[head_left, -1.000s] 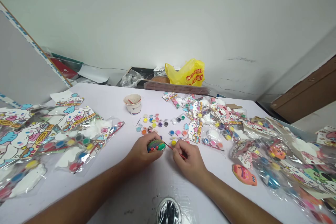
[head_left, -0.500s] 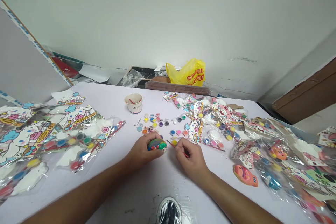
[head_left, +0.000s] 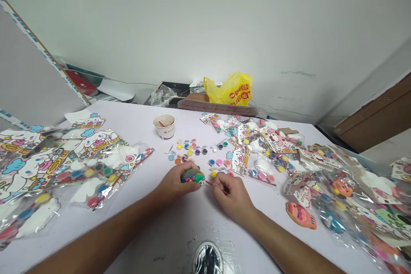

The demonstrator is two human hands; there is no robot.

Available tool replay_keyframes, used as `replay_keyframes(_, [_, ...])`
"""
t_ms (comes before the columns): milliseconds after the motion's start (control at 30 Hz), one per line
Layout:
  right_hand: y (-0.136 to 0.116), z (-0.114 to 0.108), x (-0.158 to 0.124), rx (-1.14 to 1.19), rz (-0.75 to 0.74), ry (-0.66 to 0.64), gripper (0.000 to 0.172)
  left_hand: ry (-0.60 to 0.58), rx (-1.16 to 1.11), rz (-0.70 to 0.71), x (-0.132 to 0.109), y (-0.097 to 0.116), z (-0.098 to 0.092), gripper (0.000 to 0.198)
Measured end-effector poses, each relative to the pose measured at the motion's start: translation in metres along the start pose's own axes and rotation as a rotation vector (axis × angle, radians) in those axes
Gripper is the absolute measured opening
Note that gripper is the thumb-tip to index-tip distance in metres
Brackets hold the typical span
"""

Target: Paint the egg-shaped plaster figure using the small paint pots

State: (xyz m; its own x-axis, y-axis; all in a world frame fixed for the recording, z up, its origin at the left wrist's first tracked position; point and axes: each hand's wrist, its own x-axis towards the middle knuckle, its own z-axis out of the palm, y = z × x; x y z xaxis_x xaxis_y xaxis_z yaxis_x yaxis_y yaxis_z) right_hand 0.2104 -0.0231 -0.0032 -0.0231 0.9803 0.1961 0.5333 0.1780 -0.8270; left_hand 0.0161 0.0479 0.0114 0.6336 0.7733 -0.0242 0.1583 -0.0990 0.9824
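Near the middle of the table, my left hand (head_left: 177, 182) grips a small painted figurine (head_left: 196, 177) between thumb and fingers; green, blue and red paint shows on it. My right hand (head_left: 231, 192) is closed around a thin red paintbrush (head_left: 209, 183), whose tip points left at the figurine's right side. Whether the tip touches the figurine I cannot tell. Just beyond my hands lie several little paint pots (head_left: 190, 153) in many colours. A paper cup (head_left: 164, 126) with a red-handled brush inside stands farther back on the left.
Clear bags of unpainted white figures and paint pots (head_left: 96, 180) cover the left side. More such bags (head_left: 334, 205) pile up on the right, beside a painted pink-orange fish-shaped piece (head_left: 301, 215). A round black-and-silver object (head_left: 208, 259) sits at the near edge. Behind the table is a yellow plastic bag (head_left: 231, 89).
The brush in my right hand has tilted to lie flatter, and its tip has come a little lower beside the figurine. My left hand stays nearly where it was.
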Motion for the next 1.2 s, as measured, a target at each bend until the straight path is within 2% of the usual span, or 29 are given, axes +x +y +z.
replay_keyframes(133, [0.0,-0.001,0.0,0.069,-0.074,0.064,0.02,0.016,0.006,0.029,-0.001,0.001,0.001,0.023])
replay_keyframes(233, [-0.001,-0.001,0.001,0.03,-0.031,0.023,0.022,0.063,0.026,0.073,-0.001,-0.001,0.002,0.024])
replay_keyframes(300, [-0.001,-0.001,0.001,0.007,-0.007,0.04,0.023,0.105,0.053,0.111,-0.001,-0.003,0.003,0.023])
replay_keyframes(400, [-0.003,-0.002,-0.001,0.051,-0.071,0.106,0.022,0.157,0.114,0.168,-0.001,-0.005,0.006,0.017])
replay_keyframes(500, [-0.004,-0.002,-0.002,0.066,-0.12,0.1,0.02,0.191,0.184,0.222,-0.001,-0.005,0.009,0.012])
replay_keyframes(633, [-0.003,-0.002,0.0,0.01,-0.055,0.116,0.023,0.226,0.252,0.27,-0.001,-0.006,0.011,0.01])
replay_keyframes(833, [-0.003,-0.002,0.0,0.029,-0.089,0.08,0.021,0.232,0.297,0.301,0.0,-0.009,0.01,0.009])
replay_keyframes(967, [-0.003,-0.003,0.0,0.025,-0.077,0.122,0.022,0.226,0.305,0.306,0.0,-0.009,0.01,0.008])
replay_keyframes(1067, [-0.004,-0.003,0.0,0.039,-0.109,0.084,0.02,0.218,0.302,0.314,0.0,-0.009,0.01,0.009])
replay_keyframes(1200, [-0.003,-0.003,0.001,0.003,-0.029,0.108,0.022,0.206,0.285,0.315,0.0,-0.009,0.01,0.01])
